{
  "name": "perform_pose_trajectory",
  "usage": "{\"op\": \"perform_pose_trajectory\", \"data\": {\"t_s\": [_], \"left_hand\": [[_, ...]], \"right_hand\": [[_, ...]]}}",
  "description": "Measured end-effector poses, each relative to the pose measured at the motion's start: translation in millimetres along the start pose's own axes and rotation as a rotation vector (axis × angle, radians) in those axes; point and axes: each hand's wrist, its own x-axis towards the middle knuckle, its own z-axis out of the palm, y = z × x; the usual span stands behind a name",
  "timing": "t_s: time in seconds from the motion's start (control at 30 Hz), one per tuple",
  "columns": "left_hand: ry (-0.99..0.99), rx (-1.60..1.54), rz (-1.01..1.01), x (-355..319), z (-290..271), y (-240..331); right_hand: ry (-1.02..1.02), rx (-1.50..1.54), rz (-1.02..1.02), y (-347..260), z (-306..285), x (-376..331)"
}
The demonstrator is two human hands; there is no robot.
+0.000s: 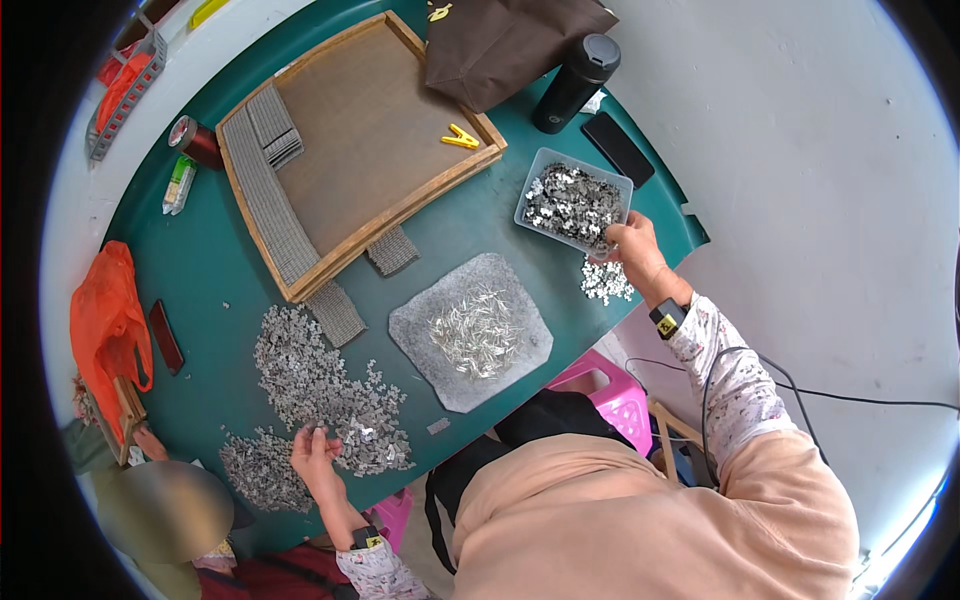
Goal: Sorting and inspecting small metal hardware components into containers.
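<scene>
At the right of the green table, my right hand (pixel 638 252) has its fingers closed at the near right corner of a clear plastic tub (pixel 524 207). Small silvery metal pieces (pixel 575 200) fill the tub, and a little heap of brighter pieces (pixel 606 281) lies just below it. My left hand (pixel 316 462) is at the edge of a broad pile of small grey metal pieces (pixel 300 360). Its thumb and fingers are pinched together; whatever they hold is too small to make out. Between the hands, thin shiny pins (pixel 478 335) lie on a grey felt mat (pixel 450 395).
A wooden-framed tray (pixel 350 110) holds rows of grey strips (pixel 265 200) and a yellow clip (pixel 460 137). Behind the tub are a black flask (pixel 578 85), a phone (pixel 618 148) and a brown bag (pixel 500 50). Another person (pixel 170 510) sits at the left, near a red plastic bag (pixel 105 310).
</scene>
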Motion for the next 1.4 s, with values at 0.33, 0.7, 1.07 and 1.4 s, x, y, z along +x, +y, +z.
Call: {"op": "perform_pose_trajectory", "data": {"t_s": [0.33, 0.7, 1.07, 1.4], "left_hand": [[-0.016, -0.011, -0.022, -9, 8, -5], [-0.048, -0.023, -0.049, -16, 22, -1], [-0.064, -0.005, -0.051, -17, 27, -2], [-0.081, -0.015, -0.059, -23, 37, 1]], "right_hand": [[0.091, -0.213, -0.169, -10, 0, 14], [0.175, -0.372, -0.236, -12, -2, 23], [0.236, -0.417, -0.35, -20, 15, 15], [0.252, -0.653, -0.572, -25, 29, 4]]}}
